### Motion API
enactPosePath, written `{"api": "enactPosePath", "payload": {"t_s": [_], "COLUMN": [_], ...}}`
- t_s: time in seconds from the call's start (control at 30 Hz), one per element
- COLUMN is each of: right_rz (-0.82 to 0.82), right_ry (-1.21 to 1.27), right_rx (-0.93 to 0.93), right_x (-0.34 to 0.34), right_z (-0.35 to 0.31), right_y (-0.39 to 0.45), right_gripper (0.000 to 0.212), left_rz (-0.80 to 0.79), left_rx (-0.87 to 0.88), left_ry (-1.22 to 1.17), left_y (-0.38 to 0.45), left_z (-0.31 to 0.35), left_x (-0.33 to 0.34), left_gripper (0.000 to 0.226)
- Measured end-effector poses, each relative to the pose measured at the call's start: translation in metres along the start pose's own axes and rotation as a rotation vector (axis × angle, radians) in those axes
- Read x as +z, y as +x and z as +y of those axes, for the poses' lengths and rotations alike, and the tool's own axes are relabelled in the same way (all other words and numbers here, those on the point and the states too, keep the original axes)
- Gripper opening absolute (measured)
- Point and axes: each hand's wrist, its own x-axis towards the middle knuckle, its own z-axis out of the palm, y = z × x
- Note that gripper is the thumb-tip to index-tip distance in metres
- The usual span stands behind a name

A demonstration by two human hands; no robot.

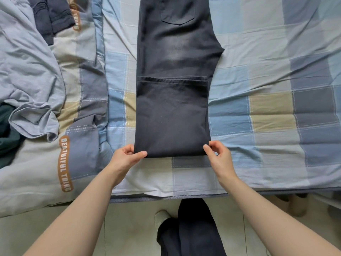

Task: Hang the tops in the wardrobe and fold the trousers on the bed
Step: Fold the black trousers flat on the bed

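Note:
Dark grey-black trousers [173,100] lie lengthwise in the middle of the checked bed sheet [267,89], legs doubled together and the leg ends folded up over the thighs. A back pocket shows at the far end. My left hand [127,157] pinches the near left corner of the fold. At the near right corner, my right hand [218,154] pinches the fold between thumb and fingers. A light blue top [31,85] lies crumpled on the left, and a dark navy garment [53,15] sits at the far left.
A checked duvet [77,163] with brown lettering is bunched along the left side. A dark green garment [7,132] shows at the left edge. The bed's near edge runs across below my hands. My dark-trousered legs [191,230] and a slipper stand on the tiled floor.

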Motion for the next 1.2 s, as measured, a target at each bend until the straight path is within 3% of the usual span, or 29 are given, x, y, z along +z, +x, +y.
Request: {"api": "enactPosePath", "payload": {"t_s": [0.07,0.2,0.37,0.47,0.57,0.67,0.73,0.8,0.87,1.0,1.1,1.2], "right_rz": [-0.023,-0.086,-0.15,-0.154,-0.144,-0.061,-0.04,-0.086,-0.126,-0.185,-0.361,-0.544], "right_ry": [0.003,-0.005,-0.203,-0.116,0.034,0.161,0.149,0.012,-0.18,-0.369,-0.63,-0.841], "right_rx": [0.043,0.322,0.281,0.392,0.47,0.344,0.222,0.026,-0.143,-0.121,-0.188,-0.277], "right_x": [-0.006,-0.013,-0.017,-0.034,-0.053,-0.064,-0.065,-0.067,-0.07,-0.078,-0.094,-0.114], "right_z": [0.004,0.007,0.01,0.021,0.036,0.036,0.031,0.023,0.016,0.017,0.025,0.023], "right_y": [-0.007,-0.01,-0.015,-0.043,-0.074,-0.095,-0.103,-0.111,-0.121,-0.152,-0.172,-0.184], "right_gripper": [0.013,0.041,0.022,0.022,0.02,0.014,0.028,0.048,0.048,0.048,0.058,0.046], "left_rz": [0.02,0.107,0.106,0.016,0.018,0.05,0.084,0.11,0.145,0.174,0.097,-0.022], "left_rx": [0.016,0.049,0.212,0.32,0.386,0.41,0.436,0.469,0.499,0.506,0.501,0.481], "left_ry": [0.053,0.102,0.232,0.362,0.495,0.573,0.654,0.7,0.703,0.794,0.875,0.93], "left_y": [-0.007,-0.02,-0.048,-0.073,-0.094,-0.107,-0.11,-0.117,-0.129,-0.157,-0.182,-0.203], "left_z": [-0.008,-0.018,-0.033,-0.046,-0.058,-0.064,-0.067,-0.069,-0.07,-0.075,-0.082,-0.085], "left_x": [-0.001,0.008,0.03,0.036,0.041,0.047,0.048,0.051,0.051,0.04,0.031,0.018], "left_gripper": [0.031,0.039,0.054,0.069,0.068,0.063,0.062,0.06,0.057,0.046,0.035,0.02]}}
